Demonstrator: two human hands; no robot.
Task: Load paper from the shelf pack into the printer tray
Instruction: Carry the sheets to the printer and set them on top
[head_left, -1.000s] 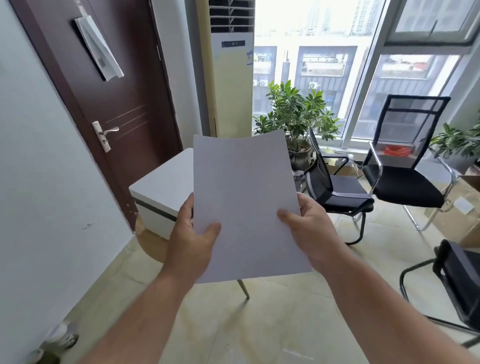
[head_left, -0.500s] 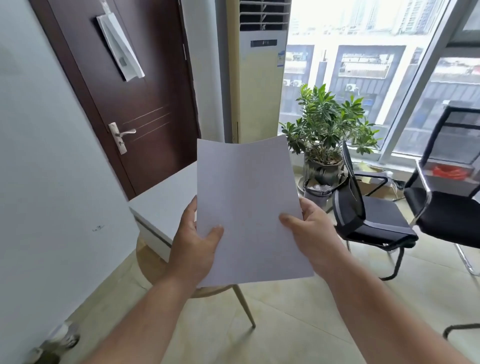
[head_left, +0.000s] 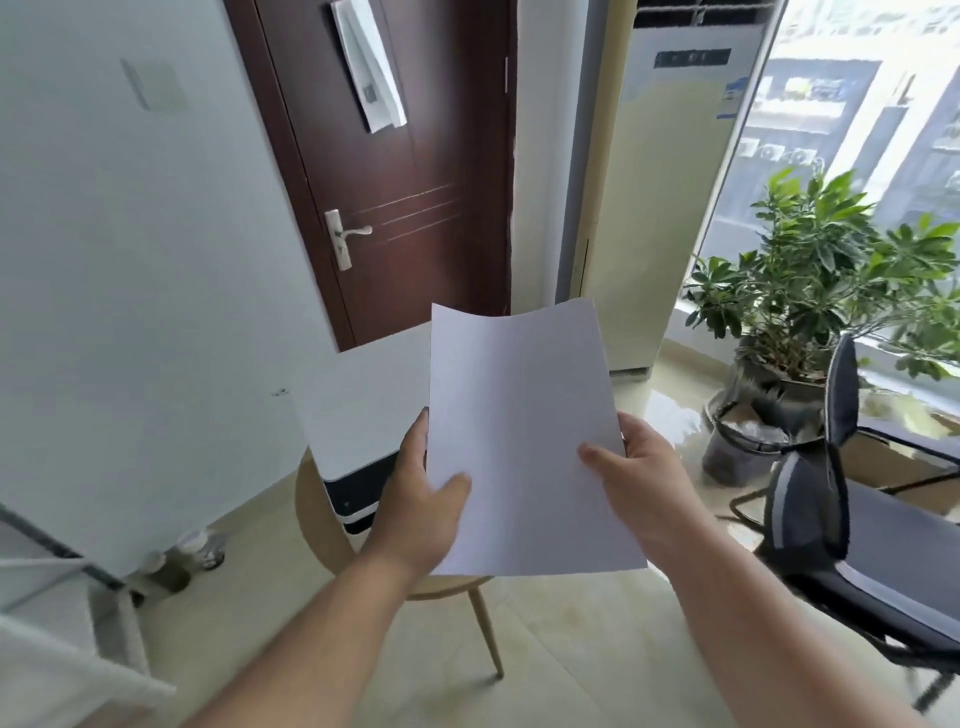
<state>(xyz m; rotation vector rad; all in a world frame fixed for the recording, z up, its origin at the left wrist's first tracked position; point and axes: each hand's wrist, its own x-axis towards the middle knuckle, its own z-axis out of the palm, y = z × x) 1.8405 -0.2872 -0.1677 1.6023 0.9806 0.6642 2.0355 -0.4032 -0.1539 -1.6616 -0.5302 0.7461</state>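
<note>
Gripping the paper (head_left: 519, 441) by its side edges — left hand (head_left: 421, 504) and right hand (head_left: 644, 483) both closed on it — the sheets are held above the printer (head_left: 363, 415). Sagging could let them buckle or splay at the tray, which cannot be seen.

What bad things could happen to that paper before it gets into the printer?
Two things might go wrong. The paper is pinched only along its lower side edges by the left hand and right hand, and its top edge already looks wavy, so it could flop or crease. The printer sits on a small round table partly hidden behind the sheet, so it might be hard to line the paper up with the tray.
</note>
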